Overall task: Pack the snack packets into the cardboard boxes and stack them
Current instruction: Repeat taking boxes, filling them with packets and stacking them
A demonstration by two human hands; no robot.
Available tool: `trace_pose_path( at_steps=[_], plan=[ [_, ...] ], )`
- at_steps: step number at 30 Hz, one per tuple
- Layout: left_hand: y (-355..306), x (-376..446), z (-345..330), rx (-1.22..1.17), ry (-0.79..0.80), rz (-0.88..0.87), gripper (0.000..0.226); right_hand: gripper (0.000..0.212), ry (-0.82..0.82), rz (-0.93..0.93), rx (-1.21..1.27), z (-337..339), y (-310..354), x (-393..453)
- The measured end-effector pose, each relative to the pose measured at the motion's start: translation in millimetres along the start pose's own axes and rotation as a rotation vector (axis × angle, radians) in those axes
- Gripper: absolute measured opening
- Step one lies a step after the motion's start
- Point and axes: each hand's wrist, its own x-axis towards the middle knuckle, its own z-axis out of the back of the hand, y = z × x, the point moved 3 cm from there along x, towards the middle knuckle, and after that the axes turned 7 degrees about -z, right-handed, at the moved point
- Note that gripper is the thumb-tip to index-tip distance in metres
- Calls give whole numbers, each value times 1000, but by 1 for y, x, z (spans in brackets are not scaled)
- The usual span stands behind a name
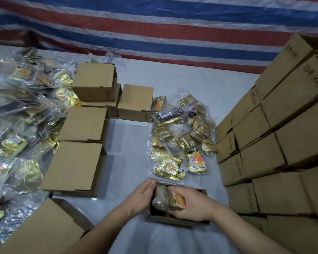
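Note:
An open cardboard box (173,221) sits on the white surface right in front of me. My right hand (193,203) grips a clear bag of snack packets (166,198) and holds it in the box's opening. My left hand (142,194) holds the left side of the box and bag, fingers curled over the edge. A pile of gold snack packets (180,138) in clear bags lies just beyond the box.
Closed cardboard boxes (75,162) stand in a row on the left, with more behind (136,103). A tall stack of closed boxes (275,143) fills the right. A large heap of bagged packets (17,116) covers the far left. A striped tarp hangs behind.

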Motion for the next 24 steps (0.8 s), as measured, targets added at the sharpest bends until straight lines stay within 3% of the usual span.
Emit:
trace_pose_path(
  at_steps=[2,6,9,13,14,16,17,21,24],
  plan=[
    [2,1,-1,8,-9,-11,30,44,72,-48,-122,-5,-12,10],
    [-1,3,-6,74,15,-26,29,65,186,-180,-350,-28,-36,41],
    [-2,3,-9,97,23,-32,29,75,205,-308,-306,-47,-48,52],
    [-1,1,-7,103,29,-37,28,75,195,-332,-134,-37,-46,42],
    [-2,1,-7,101,33,-44,29,69,196,-317,-122,-29,-43,37],
    [-2,2,-8,79,25,-53,30,35,164,-298,-106,-16,-39,30],
    [-2,2,-8,67,15,-56,29,32,165,-298,-101,-14,-37,28],
    [-2,1,-10,78,7,-86,30,66,340,-486,-208,-38,-33,30],
    [0,-2,-11,98,0,-115,30,73,388,-532,-160,-53,-30,35]
  ],
)
